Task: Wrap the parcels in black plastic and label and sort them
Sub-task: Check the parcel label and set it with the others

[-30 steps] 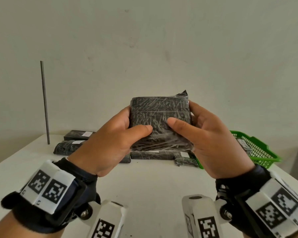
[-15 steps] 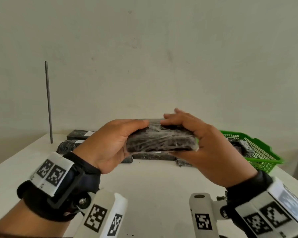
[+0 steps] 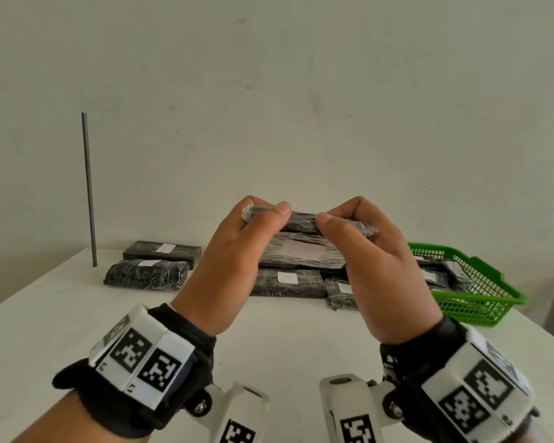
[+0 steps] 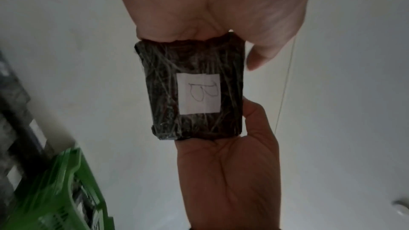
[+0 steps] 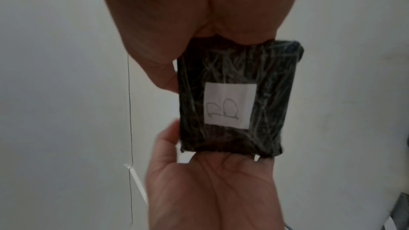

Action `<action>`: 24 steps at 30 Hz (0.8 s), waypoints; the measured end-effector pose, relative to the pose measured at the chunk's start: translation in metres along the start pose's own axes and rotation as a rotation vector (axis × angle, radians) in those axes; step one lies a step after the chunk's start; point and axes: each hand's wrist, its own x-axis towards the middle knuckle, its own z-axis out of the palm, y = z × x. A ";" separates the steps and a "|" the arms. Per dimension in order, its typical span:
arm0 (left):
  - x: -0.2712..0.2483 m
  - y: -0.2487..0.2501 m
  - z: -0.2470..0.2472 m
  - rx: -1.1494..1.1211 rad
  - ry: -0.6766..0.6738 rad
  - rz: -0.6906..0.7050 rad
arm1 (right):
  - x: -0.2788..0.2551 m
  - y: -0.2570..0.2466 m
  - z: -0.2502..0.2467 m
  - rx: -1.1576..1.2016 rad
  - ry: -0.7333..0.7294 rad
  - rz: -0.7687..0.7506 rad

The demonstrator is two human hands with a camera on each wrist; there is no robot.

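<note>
A small flat parcel (image 3: 301,219) wrapped in black plastic hangs edge-on above the white table, held level between both hands. My left hand (image 3: 256,219) pinches its left end, thumb on top. At the other end my right hand (image 3: 349,219) pinches it the same way. In the left wrist view the parcel (image 4: 159,85) shows its underside with a white label (image 4: 199,93) marked B. The right wrist view shows the same parcel (image 5: 274,93) and label (image 5: 230,104) between the two palms.
Several wrapped, labelled parcels lie at the back of the table (image 3: 285,340): two at the left (image 3: 146,274), a pile in the middle (image 3: 287,279) with an A label. A green basket (image 3: 480,302) with parcels stands at the right. A thin dark rod (image 3: 88,187) stands back left.
The parcel has been tipped from upright, broad face towards me, to lying flat and edge-on with its label underneath. Both hands turned with it and kept their hold.
</note>
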 end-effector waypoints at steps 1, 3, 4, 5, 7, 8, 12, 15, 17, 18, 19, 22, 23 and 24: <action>-0.001 0.002 0.001 0.008 -0.003 0.021 | 0.001 0.000 0.002 0.018 0.013 0.010; -0.003 0.008 0.003 -0.013 0.016 0.036 | 0.001 0.000 0.006 0.092 0.033 0.020; -0.003 0.011 0.004 -0.034 0.010 0.033 | 0.002 0.000 0.007 0.107 0.045 0.013; -0.004 0.014 0.005 -0.063 0.009 0.025 | 0.002 0.001 0.007 0.095 0.058 0.002; -0.004 0.016 0.004 -0.098 0.003 -0.011 | 0.002 0.002 0.007 0.068 0.076 -0.008; -0.004 0.016 0.003 -0.105 0.003 -0.029 | 0.002 0.002 0.007 0.079 0.073 -0.002; -0.002 0.012 0.002 -0.171 0.022 -0.075 | 0.004 0.000 0.006 0.064 0.059 0.013; -0.002 0.006 -0.002 -0.181 0.004 -0.128 | 0.007 0.000 0.004 0.074 0.030 0.023; -0.001 0.004 -0.003 -0.181 -0.022 -0.152 | 0.009 0.000 0.000 0.095 -0.007 0.030; 0.000 0.004 -0.004 -0.175 -0.023 -0.157 | 0.011 0.001 -0.002 0.095 -0.022 0.033; 0.000 0.003 -0.005 -0.165 -0.018 -0.157 | 0.011 0.002 -0.005 0.088 -0.028 0.037; -0.001 0.003 -0.004 -0.157 -0.037 -0.146 | 0.011 0.003 -0.009 0.086 -0.022 0.008; 0.000 0.003 -0.003 -0.165 -0.043 -0.135 | 0.012 0.003 -0.009 0.079 -0.016 0.004; 0.000 0.004 -0.002 -0.168 -0.034 -0.132 | 0.013 0.003 -0.009 0.081 -0.017 0.021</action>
